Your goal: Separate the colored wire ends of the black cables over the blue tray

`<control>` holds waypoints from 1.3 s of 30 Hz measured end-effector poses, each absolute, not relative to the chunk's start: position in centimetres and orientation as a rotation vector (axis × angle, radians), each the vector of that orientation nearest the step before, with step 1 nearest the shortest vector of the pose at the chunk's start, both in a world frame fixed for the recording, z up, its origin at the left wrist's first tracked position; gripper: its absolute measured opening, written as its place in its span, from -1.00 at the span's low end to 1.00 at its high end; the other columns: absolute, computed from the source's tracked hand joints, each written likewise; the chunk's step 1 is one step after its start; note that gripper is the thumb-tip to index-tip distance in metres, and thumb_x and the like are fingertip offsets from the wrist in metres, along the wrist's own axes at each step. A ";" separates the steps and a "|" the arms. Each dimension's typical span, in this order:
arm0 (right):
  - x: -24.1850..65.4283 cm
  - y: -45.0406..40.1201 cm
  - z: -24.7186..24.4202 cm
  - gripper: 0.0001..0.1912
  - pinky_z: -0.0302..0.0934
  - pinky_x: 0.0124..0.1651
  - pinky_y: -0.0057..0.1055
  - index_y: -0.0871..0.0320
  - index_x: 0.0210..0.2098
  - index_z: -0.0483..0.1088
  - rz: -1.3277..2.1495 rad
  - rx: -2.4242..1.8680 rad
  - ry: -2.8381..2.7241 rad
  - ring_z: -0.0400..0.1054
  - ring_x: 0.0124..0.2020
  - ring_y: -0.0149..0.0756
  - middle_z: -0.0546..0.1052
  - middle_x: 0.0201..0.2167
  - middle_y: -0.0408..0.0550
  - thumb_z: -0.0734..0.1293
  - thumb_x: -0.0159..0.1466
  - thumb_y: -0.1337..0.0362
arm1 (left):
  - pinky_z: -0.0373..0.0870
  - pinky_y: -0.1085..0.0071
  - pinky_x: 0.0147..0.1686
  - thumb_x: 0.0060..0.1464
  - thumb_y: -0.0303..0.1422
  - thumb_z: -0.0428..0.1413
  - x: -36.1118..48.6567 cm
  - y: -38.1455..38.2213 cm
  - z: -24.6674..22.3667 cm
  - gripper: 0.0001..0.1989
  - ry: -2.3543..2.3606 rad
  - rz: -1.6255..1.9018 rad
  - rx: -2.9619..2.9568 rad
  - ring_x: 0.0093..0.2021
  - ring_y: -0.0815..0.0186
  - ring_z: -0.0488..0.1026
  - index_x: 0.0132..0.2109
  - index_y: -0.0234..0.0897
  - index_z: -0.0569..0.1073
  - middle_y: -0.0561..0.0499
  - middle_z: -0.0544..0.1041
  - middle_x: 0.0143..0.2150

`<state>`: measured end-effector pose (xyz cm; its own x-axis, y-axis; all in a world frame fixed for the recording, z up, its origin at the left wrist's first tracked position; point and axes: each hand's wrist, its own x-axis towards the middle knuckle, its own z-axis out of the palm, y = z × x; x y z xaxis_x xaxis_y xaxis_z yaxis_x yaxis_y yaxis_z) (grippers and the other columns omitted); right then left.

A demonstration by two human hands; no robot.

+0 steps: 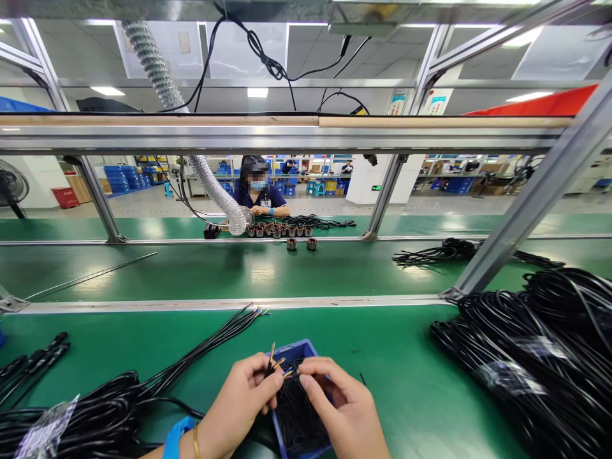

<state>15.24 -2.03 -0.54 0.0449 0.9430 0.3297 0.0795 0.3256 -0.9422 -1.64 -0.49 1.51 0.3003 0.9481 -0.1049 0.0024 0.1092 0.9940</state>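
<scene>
Above a small blue bin, my left hand is closed around a black cable near its end. Stripped from the sheath, thin coloured wires fan out past the fingertips, yellow and blue among them. My right hand pinches with thumb and index finger close to the wire tips; anything between those fingers is too small to make out. Inside the bin lie many short, thin black pieces. A blue band and a gold-coloured bangle circle my left wrist.
Bundled black cables lie on the left, with bare ends pointing away. A bigger cable heap fills the right. A metal frame post slants at right. Across the bench sits a co-worker behind copper-wound parts.
</scene>
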 end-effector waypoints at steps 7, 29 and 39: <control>15.1 -1.7 -1.1 -0.63 0.43 -0.35 -0.43 0.19 -0.31 0.55 0.999 -1.076 -1.329 0.51 -0.42 -0.23 0.61 -0.42 0.02 0.45 0.17 -0.02 | 0.13 0.49 -0.51 -0.07 0.03 0.26 -1.5 -0.7 1.5 -0.52 1.020 0.897 1.238 -0.52 0.43 0.21 -0.32 -0.35 0.44 0.14 0.32 -0.52; 15.5 -2.2 -0.8 -0.89 0.41 -0.30 -0.49 0.07 -0.35 0.57 0.580 -1.072 -1.484 0.52 -0.38 -0.27 0.62 -0.39 -0.08 0.38 0.27 0.26 | 0.09 0.49 -0.54 -0.09 0.05 0.27 -1.5 -0.8 1.4 -0.49 1.016 0.857 1.253 -0.54 0.44 0.19 -0.30 -0.36 0.46 0.15 0.30 -0.54; 15.9 -2.1 -1.2 -0.82 0.47 -0.13 -0.49 0.02 -0.14 0.58 0.659 -1.046 -1.478 0.59 -0.25 -0.25 0.68 -0.24 -0.08 0.35 0.32 0.25 | 0.05 0.51 -0.57 -0.05 -0.03 0.26 -1.3 -0.9 1.7 -0.59 1.026 0.876 1.237 -0.57 0.46 0.16 -0.36 -0.31 0.39 0.19 0.25 -0.58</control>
<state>15.90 -2.08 -1.23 0.0491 0.8819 0.4689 0.2409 0.4451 -0.8624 -1.30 -0.89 1.67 0.3172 0.9387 -0.1354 0.0133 0.1383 0.9903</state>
